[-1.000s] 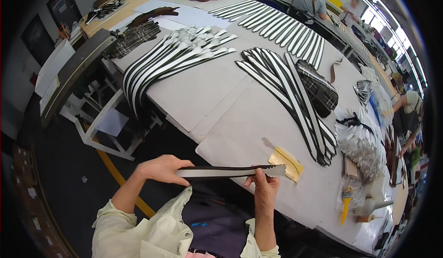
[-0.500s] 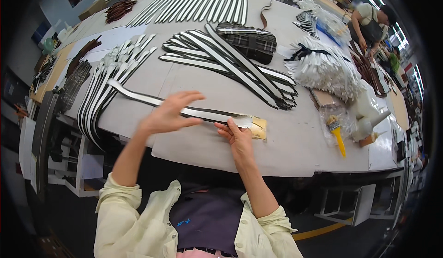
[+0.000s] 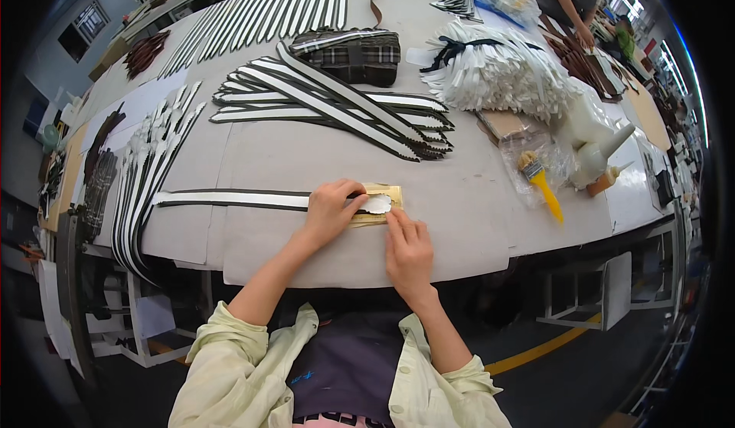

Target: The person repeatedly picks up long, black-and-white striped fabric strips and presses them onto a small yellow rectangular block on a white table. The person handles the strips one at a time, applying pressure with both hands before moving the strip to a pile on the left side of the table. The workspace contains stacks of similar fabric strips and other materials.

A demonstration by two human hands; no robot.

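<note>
"While we look down on a pale table (image 3: 475, 229), what holds our attention?"

"We see a black-and-white strip (image 3: 245, 199) lying flat along its near side, the white end on a yellow pad (image 3: 395, 193). We judge the step in hand to be settling that end on the pad; the next move seems to call for keeping it flat and steady."

"And how do we read the hands?"

"We find the left hand (image 3: 331, 212) nearly closed, thumb and forefinger pinching the strip just short of its white end. The right hand (image 3: 410, 250) is loosely curled, its fingers close together and fingertips touching the end's rim; whether they grip or merely press, we cannot tell. Beyond, we note a pile of similar strips (image 3: 321, 110); off to the right, a yellow-handled brush (image 3: 542, 187)."
</note>
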